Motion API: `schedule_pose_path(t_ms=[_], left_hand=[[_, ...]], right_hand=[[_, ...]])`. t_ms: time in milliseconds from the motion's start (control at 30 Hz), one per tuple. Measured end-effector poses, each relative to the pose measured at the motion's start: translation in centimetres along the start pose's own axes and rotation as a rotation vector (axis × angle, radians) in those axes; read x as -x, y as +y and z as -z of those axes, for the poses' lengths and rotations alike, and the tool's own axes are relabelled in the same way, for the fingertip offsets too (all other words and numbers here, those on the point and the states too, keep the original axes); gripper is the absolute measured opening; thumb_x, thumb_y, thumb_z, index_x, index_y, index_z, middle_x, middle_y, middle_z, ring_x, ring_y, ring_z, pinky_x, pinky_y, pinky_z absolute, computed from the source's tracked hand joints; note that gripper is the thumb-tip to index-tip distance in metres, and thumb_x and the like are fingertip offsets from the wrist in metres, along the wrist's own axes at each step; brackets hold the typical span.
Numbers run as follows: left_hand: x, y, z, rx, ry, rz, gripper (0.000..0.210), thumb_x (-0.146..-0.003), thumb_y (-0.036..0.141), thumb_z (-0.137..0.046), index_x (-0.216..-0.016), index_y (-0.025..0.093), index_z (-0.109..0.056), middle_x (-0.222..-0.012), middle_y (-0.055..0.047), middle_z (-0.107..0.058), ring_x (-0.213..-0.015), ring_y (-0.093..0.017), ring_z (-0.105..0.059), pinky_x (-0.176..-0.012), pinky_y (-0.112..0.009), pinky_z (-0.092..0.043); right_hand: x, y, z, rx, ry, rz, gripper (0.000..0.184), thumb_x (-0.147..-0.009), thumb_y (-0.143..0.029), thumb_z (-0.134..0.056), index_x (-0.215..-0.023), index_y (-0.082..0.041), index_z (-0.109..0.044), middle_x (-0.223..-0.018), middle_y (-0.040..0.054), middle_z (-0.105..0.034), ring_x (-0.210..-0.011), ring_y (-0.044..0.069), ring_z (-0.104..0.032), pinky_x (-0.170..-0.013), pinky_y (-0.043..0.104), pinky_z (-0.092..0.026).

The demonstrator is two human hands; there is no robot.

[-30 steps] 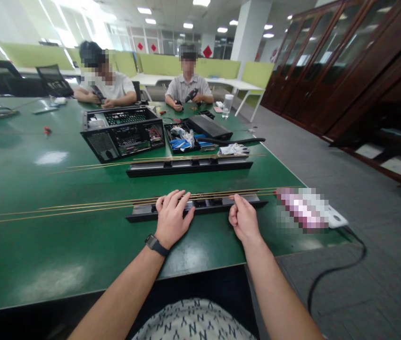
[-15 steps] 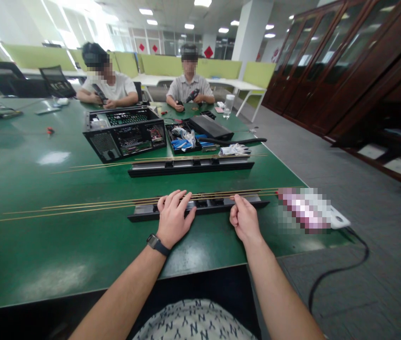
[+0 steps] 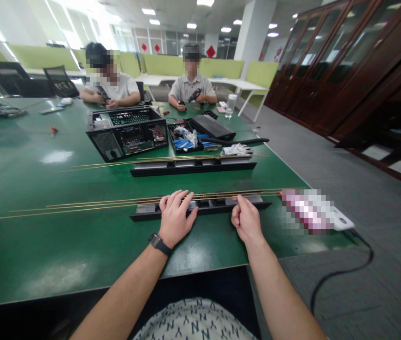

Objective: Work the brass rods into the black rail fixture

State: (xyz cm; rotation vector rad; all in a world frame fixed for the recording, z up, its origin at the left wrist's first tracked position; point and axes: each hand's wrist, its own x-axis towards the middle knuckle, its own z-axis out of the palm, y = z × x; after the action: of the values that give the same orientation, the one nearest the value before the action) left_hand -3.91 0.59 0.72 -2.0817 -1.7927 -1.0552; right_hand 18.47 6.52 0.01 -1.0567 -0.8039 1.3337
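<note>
Green counter (image 3: 45,245) carries the work. Beyond both hands stand an opened computer case (image 3: 128,133) and a second black rail (image 3: 193,166), with two other persons seated at the far end. The near black rail (image 3: 207,206) lies directly under the hands, a bundle of thin brass rods (image 3: 90,205) resting along its top and running well out past the left hand (image 3: 176,218). Left hand lies flat, fingers spread, pressing rods onto rail. Right hand (image 3: 246,219) is curled, pinching the rods at the fingertips. Judged: rods are laid on but not visibly seated; fitting appears unfinished.
</note>
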Motion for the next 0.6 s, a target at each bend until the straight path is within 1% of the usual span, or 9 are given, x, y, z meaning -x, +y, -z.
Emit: schedule_pose_path(t_ms=[267,500,600], left_hand=[[-0.02,0.1,0.14,0.002,-0.005,0.005,0.038,-0.098,0.035,-0.059,-0.135,0.027,-0.061,-0.137,-0.01,-0.066,-0.134,-0.031,-0.055,-0.111,-0.051,-0.031],[0.0,0.09,0.12,-0.008,-0.003,0.004,0.038,-0.098,0.036,-0.059,-0.135,0.026,-0.062,-0.137,-0.01,-0.066,-0.134,-0.031,-0.055,-0.11,-0.052,-0.031],[0.0,0.05,0.12,-0.012,-0.008,0.001,0.038,-0.099,0.037,-0.059,-0.135,0.026,-0.061,-0.137,-0.01,-0.066,-0.134,-0.03,-0.055,-0.11,-0.051,-0.03]], right_hand=[[0.04,-0.06,0.02,0.002,-0.011,0.009,0.038,-0.082,-0.054,-0.077,-0.092,-0.02,-0.065,-0.045,-0.0076,-0.051,-0.029,0.006,-0.032,-0.028,0.016,-0.022],[-0.06,-0.14,0.19,0.021,-0.059,-0.018,0.041,-0.08,-0.054,-0.08,-0.093,-0.017,-0.068,-0.044,-0.0074,-0.051,-0.029,0.005,-0.033,-0.027,0.015,-0.022],[-0.07,-0.12,0.12,0.015,-0.045,-0.022,0.043,-0.08,-0.057,-0.078,-0.093,-0.017,-0.068,-0.044,-0.0069,-0.051,-0.029,0.006,-0.033,-0.027,0.016,-0.022]])
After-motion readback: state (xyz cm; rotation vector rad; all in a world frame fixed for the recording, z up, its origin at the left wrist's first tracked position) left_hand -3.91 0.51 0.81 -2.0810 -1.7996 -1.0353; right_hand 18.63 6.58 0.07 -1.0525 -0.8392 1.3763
